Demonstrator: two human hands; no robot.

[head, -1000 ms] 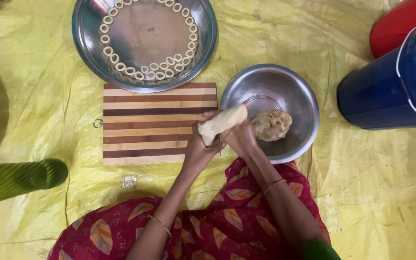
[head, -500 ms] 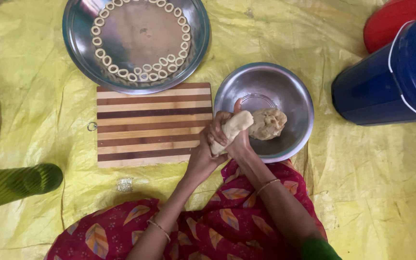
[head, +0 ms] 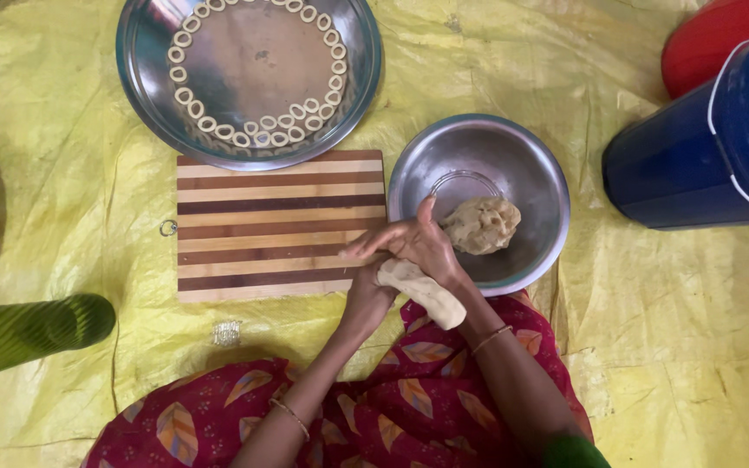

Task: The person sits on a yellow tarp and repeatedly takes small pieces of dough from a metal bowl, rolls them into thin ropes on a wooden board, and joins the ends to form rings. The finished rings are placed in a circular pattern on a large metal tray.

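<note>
At the far left a green sleeve (head: 32,334) of someone beside me is lying on the yellow sheet (head: 62,173), well apart from my hands. Moving right, the striped wooden board (head: 275,225) is sitting bare in front of me, with the big steel plate (head: 145,52) just beyond it, small dough rings (head: 244,137) lining its rim. Near the board's right edge my left hand (head: 366,299) is lying underneath, palm up, and I am pressing my right hand (head: 413,247) flat over it, fingers (head: 374,245) stretched out toward the board. Between the two palms I am gripping a pale dough roll (head: 426,295); neither hand is clenched around it, both are flat and squeezing it from opposite sides. The roll's long axis is running diagonally, from under my right palm down and to the right toward my lap, and its free end is poking out past my right wrist, over my red patterned skirt (head: 409,407). Both hands are touching it equally, so neither is nearer. Just right of my hands the steel bowl (head: 530,165) is holding the remaining dough lump (head: 481,224), close to my right knuckles but not touching them. Farther right a blue bucket (head: 704,165) and a red container (head: 717,39) are standing well clear.
</note>
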